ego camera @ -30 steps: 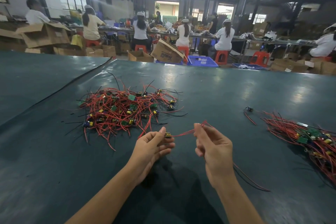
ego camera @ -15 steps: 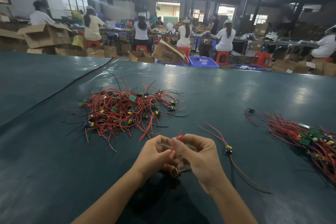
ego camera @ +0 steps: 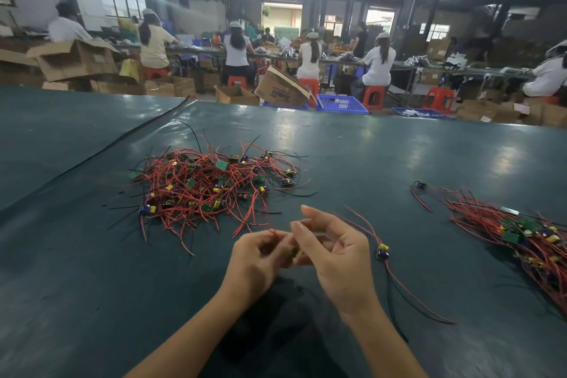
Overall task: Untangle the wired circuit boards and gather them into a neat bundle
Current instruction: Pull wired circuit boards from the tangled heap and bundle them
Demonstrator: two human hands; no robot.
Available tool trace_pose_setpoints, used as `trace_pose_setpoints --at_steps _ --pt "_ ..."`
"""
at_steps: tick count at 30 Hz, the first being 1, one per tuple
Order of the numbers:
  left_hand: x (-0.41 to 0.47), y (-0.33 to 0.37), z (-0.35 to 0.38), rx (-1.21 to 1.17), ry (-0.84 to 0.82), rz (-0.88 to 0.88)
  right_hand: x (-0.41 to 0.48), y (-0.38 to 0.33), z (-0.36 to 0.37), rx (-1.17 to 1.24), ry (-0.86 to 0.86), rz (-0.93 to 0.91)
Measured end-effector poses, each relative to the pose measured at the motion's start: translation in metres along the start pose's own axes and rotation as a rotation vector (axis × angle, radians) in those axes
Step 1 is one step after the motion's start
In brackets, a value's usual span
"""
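A tangled heap of small circuit boards with red and black wires (ego camera: 211,184) lies on the dark green table (ego camera: 383,163), ahead and to the left. My left hand (ego camera: 260,258) and my right hand (ego camera: 334,252) meet in front of it, both pinching one small wired board whose red wire tips show between the fingers. Most of that board is hidden by the fingers. Just right of my right hand lies a single board with a yellow part (ego camera: 383,250) and long red and black leads. A straighter bundle of wired boards (ego camera: 521,233) lies at the far right.
One loose board with a red wire (ego camera: 419,185) sits left of the right-hand bundle. A dark seam (ego camera: 122,138) runs across the table at the left. Beyond the far edge are cardboard boxes (ego camera: 280,89), blue crates (ego camera: 340,103), red stools and seated workers.
My hands were apart, stretching a red wire between them, then came together. One wired board dropped onto the table by my right hand. My right fingers have since opened slightly.
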State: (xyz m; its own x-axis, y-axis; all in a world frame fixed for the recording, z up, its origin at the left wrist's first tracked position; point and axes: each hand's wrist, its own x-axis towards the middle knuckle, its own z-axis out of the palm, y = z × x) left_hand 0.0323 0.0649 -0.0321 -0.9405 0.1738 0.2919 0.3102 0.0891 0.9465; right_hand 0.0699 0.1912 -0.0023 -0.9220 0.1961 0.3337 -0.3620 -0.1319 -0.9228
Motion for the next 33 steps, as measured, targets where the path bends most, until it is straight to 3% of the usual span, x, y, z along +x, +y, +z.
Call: trace_pose_setpoints --at_steps 6,10,12,16,20,25,33 --pt "0.008 0.002 -0.005 -0.378 0.354 -0.231 -0.013 0.017 0.013 -0.344 -0.162 0.356" --pt "0.007 0.003 -0.004 -0.428 0.402 -0.208 -0.011 0.024 0.013 -0.597 -0.028 0.248" --pt "0.007 0.005 -0.003 -0.465 0.399 -0.199 -0.008 0.021 0.012 -0.560 0.018 0.233" --pt "0.005 0.010 0.002 -0.513 0.316 -0.213 -0.008 0.019 0.018 -0.198 0.183 0.283" --pt "0.000 0.014 0.006 -0.517 0.193 -0.230 -0.007 0.019 0.015 -0.093 0.331 0.275" --pt "-0.003 0.016 0.009 -0.406 0.006 -0.233 -0.007 0.013 0.017 0.004 0.276 0.249" --pt "-0.004 0.011 0.010 -0.211 0.018 -0.129 -0.003 0.015 0.013 0.022 0.322 0.321"
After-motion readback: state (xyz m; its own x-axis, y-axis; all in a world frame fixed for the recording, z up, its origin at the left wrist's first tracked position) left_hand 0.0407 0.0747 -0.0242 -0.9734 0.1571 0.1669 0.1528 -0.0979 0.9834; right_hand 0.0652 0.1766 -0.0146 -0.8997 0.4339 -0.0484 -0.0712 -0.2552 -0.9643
